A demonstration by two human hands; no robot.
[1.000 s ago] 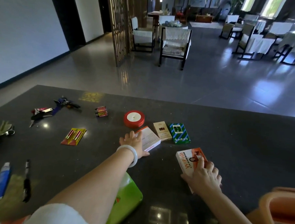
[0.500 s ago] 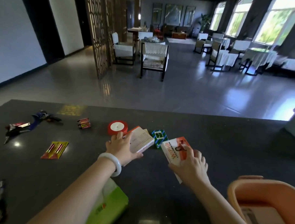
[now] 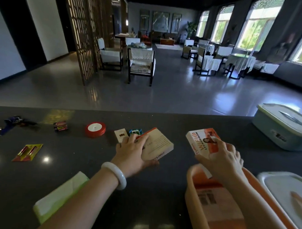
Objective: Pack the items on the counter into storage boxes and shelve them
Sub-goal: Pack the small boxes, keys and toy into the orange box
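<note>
Now, on the dark table [image 3: 181, 126], the open orange storage box [image 3: 194, 185] sits under the right hand [image 3: 221, 157], which grips a WIFI box [image 3: 200, 142]; the left hand [image 3: 132, 148] clasps a beige box [image 3: 158, 144], tilted up off the table.

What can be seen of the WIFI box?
The WIFI box is a flat white and orange carton, apparently cardboard, with orange "WIFI" lettering and a small picture on its face. It looks closed. The right hand holds it tilted, off the counter, above the far end of the open orange bin.
</note>
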